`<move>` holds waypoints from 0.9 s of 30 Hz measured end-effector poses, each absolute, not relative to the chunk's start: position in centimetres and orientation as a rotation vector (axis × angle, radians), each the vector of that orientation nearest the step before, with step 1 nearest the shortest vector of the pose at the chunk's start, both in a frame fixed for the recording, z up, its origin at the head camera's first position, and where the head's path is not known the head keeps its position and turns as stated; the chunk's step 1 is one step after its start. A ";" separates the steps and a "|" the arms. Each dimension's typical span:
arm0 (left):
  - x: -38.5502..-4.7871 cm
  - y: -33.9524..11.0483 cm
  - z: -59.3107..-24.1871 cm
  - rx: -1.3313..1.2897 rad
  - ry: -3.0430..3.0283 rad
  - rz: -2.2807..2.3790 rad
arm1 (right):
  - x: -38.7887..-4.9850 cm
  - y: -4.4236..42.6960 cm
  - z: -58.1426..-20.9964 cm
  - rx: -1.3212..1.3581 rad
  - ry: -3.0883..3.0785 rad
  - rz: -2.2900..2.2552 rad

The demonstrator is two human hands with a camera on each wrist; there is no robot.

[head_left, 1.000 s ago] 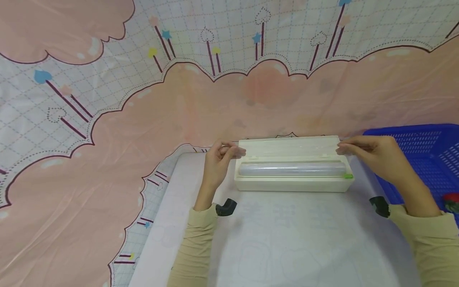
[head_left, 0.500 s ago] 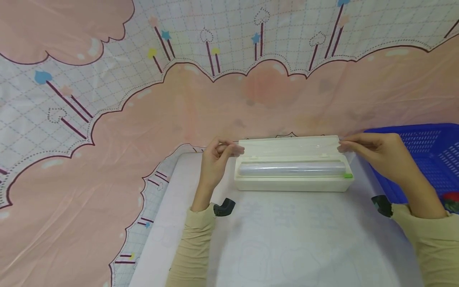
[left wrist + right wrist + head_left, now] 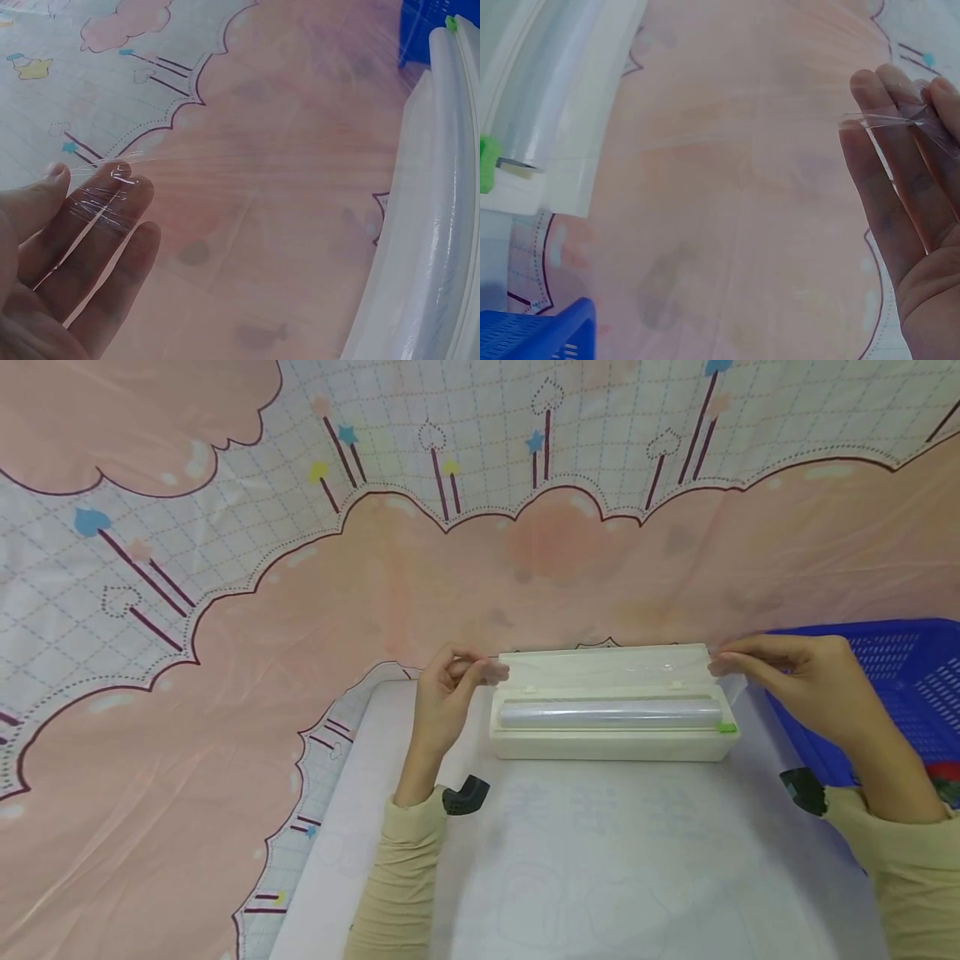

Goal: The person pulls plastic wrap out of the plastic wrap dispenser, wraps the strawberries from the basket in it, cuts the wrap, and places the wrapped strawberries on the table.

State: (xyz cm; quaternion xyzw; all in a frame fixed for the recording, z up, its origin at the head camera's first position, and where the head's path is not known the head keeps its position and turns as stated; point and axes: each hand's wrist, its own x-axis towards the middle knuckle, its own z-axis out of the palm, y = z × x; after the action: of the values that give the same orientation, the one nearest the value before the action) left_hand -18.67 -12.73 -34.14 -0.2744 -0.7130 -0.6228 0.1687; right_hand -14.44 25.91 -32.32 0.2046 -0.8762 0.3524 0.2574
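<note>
A thin, clear sheet of cling film (image 3: 240,157) stretches between the two hands, barely visible in the head view. My left hand (image 3: 442,706) pinches one edge of it between thumb and fingers, where the film bunches into creases. At the other side my right hand (image 3: 813,689) pinches the film, and a loose bit hangs below the fingertips. Beneath and between them stands a white cling film dispenser box (image 3: 615,747) with its lid (image 3: 607,668) raised. Inside lies the film roll (image 3: 611,713), and a green slide cutter (image 3: 727,727) sits at the right end.
To the right stands a blue plastic basket (image 3: 862,630), with a red and green item (image 3: 947,781) partly hidden behind the right forearm. The white table (image 3: 630,860) spreads in front of the box. A pink, cloud-patterned cloth (image 3: 420,585) lies behind.
Both hands have drifted slightly apart, the left one leftward and the right one rightward, still pinching the film. The box and its lid stay in place.
</note>
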 end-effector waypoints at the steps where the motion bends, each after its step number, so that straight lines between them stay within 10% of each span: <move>1: -18.6 -12.7 -34.0 -0.780 -2.026 -1.770 | -14.4 25.9 -32.2 0.551 -2.375 0.956; 27: -17.1 -12.8 -31.5 -0.830 -1.923 -1.754 | -13.1 26.1 -30.2 0.529 -2.323 1.014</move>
State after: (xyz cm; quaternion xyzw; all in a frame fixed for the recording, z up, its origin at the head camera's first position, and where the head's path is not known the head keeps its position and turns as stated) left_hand -17.06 -12.82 -31.54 -0.2974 -0.6893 -0.6285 0.2035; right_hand -13.06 26.13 -30.15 0.1966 -0.8632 0.3767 0.2727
